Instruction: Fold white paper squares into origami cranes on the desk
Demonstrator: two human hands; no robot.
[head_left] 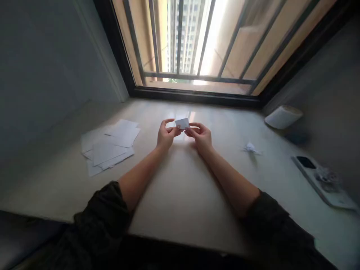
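Observation:
A small folded piece of white paper [182, 123] is held up between my two hands, over the middle of the pale sill-like surface [180, 202]. My left hand [166, 134] pinches its lower left part between thumb and fingers. On the other side, the thumb and fingers of my right hand [201, 135] grip the lower right corner. The paper's face toward me is flat and blank; its far side is hidden.
Several loose white sheets [109, 150] lie overlapping at the left. To the right sits a small crumpled or folded white paper piece [251, 148]. Beyond it are a white roll [283, 117] and a long white device with a dark screen [306, 162]. A barred window [194, 98] stands behind.

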